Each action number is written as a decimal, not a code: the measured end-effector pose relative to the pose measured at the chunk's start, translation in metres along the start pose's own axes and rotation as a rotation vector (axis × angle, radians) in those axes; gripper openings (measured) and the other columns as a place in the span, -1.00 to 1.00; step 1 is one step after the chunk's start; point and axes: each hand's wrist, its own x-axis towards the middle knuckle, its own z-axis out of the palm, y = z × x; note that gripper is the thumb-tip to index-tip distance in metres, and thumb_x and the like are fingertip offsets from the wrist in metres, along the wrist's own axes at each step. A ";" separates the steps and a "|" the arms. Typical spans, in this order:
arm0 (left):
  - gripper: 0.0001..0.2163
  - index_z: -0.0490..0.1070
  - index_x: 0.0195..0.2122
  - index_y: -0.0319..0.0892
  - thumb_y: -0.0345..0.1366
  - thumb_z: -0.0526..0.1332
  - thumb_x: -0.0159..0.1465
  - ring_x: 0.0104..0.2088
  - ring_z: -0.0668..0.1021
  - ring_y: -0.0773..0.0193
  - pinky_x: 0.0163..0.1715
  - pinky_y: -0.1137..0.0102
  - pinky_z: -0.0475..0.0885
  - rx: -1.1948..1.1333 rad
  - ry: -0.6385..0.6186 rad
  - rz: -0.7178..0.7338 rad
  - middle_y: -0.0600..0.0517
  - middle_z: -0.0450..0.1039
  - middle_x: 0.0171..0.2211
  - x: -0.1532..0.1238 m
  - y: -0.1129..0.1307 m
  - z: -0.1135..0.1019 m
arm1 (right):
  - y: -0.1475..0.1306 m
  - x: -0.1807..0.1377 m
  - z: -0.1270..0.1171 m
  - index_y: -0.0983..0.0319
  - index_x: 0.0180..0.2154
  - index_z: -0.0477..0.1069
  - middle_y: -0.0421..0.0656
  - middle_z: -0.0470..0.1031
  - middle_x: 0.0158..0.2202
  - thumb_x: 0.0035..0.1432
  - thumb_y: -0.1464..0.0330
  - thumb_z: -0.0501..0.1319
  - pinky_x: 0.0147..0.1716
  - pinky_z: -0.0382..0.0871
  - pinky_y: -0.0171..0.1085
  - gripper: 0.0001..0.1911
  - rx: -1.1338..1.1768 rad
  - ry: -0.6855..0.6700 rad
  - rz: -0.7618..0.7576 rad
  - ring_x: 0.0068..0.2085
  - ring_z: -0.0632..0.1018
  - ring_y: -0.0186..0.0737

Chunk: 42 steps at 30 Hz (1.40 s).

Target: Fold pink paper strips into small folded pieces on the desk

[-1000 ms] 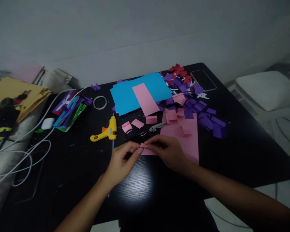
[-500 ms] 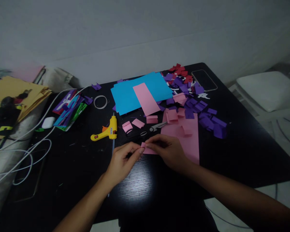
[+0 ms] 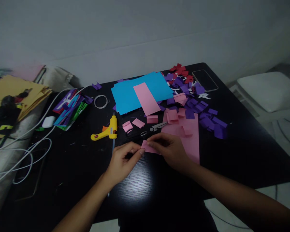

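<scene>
Between my two hands is a small strip of pink paper (image 3: pixel 148 147), just above the black table. My left hand (image 3: pixel 124 158) pinches its left end between thumb and fingertips. The thumb and fingers of my right hand (image 3: pixel 170 148) close on its upper part, covering the right portion. Behind the hands lie scissors (image 3: pixel 157 127) with dark handles, and small folded pink paper pieces (image 3: pixel 152 119). A larger pink sheet (image 3: pixel 193 141) extends under and past my right hand. To the left of them lies a yellow glue gun (image 3: pixel 112 129).
Blue sheets (image 3: pixel 125 96) with a pink rectangle (image 3: pixel 147 98) on top lie at the back. Purple pieces (image 3: pixel 207 122) and red scraps (image 3: pixel 181 70) are heaped right, near a phone (image 3: pixel 205 80). A tape ring (image 3: pixel 101 101), earbud case (image 3: pixel 48 122) and white cables (image 3: pixel 30 154) are left.
My right fingers have shifted slightly right along the pink strip, so more of its left end shows. My left hand keeps its pinch almost unmoved.
</scene>
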 end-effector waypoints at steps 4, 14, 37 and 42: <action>-0.84 0.53 -0.31 -0.18 -0.27 0.26 0.41 -0.51 0.52 0.37 -0.46 0.48 0.42 -0.026 -0.015 -0.026 0.09 0.50 -0.51 0.001 0.002 0.001 | -0.001 -0.001 0.000 0.15 -0.27 0.65 -0.16 0.71 -0.26 0.14 0.28 0.46 -0.17 0.62 -0.19 -0.89 -0.008 -0.029 -0.008 -0.23 0.70 -0.18; -0.83 0.54 -0.32 -0.17 -0.24 0.28 0.41 -0.50 0.55 0.36 -0.45 0.49 0.45 -0.048 -0.019 -0.026 0.08 0.54 -0.50 0.000 0.000 0.003 | 0.002 -0.001 0.002 0.16 -0.27 0.65 -0.16 0.70 -0.28 0.16 0.27 0.45 -0.22 0.58 -0.21 -0.89 -0.023 -0.068 0.003 -0.24 0.68 -0.18; -0.87 0.50 -0.37 -0.18 -0.36 0.31 0.36 -0.50 0.49 0.40 -0.47 0.51 0.38 0.059 0.018 0.105 0.11 0.47 -0.50 0.001 0.003 -0.002 | -0.004 0.001 0.000 0.21 -0.24 0.59 -0.17 0.61 -0.30 0.24 0.20 0.38 -0.26 0.46 -0.26 -0.80 -0.005 -0.257 0.081 -0.27 0.58 -0.24; -0.91 0.54 -0.32 -0.18 -0.37 0.31 0.36 -0.48 0.52 0.39 -0.43 0.50 0.43 0.061 0.076 0.077 0.09 0.52 -0.47 0.001 0.004 -0.003 | -0.005 0.000 0.000 0.22 -0.25 0.56 -0.19 0.56 -0.33 0.26 0.20 0.35 -0.32 0.40 -0.29 -0.79 -0.041 -0.247 0.101 -0.31 0.53 -0.26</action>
